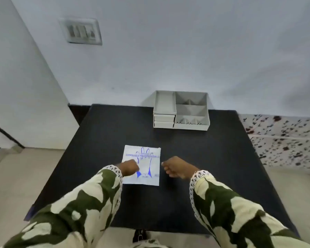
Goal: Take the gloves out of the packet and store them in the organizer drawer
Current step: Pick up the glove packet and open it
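Note:
A flat white glove packet (147, 158) with a blue hand outline and lettering lies on the black table (195, 158). My left hand (130, 167) rests over the packet's left edge with its fingers curled; whether it grips the packet I cannot tell. My right hand (177, 167) hovers just right of the packet, fingers loosely curled, holding nothing. A grey organizer (181, 110) stands at the table's far edge. It has two shut drawers (164, 120) on its left and open compartments on its right.
A white wall rises right behind the organizer, with a switch plate (81, 31) high on the left. A speckled counter (283, 140) adjoins the table on the right. Pale floor shows to the left and below the table's near edge.

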